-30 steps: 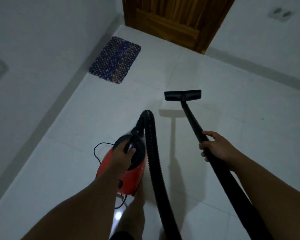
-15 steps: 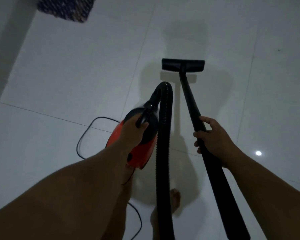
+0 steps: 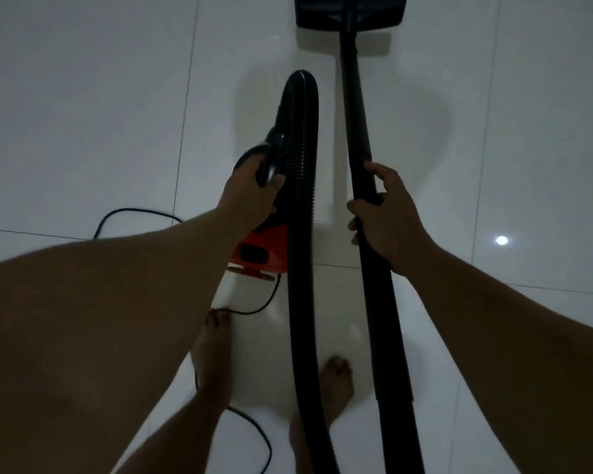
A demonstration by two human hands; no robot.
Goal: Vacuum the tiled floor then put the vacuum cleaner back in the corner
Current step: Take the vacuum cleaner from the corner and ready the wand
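Black plastic filled both my grips: my left hand (image 3: 250,196) had its fingers curled round the carrying handle (image 3: 271,165) of the red vacuum cleaner (image 3: 259,251), thumb lying over the top, while my right hand (image 3: 387,217) wrapped its fingers round the wand (image 3: 356,124), the thumb on the near side. Neither set of fingers was spread; both were closed tight on what they held. From the left grip the ribbed hose (image 3: 302,234) arched up at the centre of the frame and ran down between my bare feet (image 3: 213,354) to the lower edge. From the right grip the wand reached to the floor head (image 3: 350,12) at the upper edge, lying flat on the tiled floor (image 3: 83,114), only partly in frame. The power cord (image 3: 137,213) looped at centre left, and another stretch trailed from the body's rear right beside my left toes and on to the lower middle. That was my chief worry, I judged: a step could catch the cord or the hose and trip me, or jerk the plug. Whether the body hung clear of the tiles I could not tell; if it did, a swing might knock my shin. A bright spot of reflected light (image 3: 501,240) at centre right suggested glossy tiles, slippery for bare soles.
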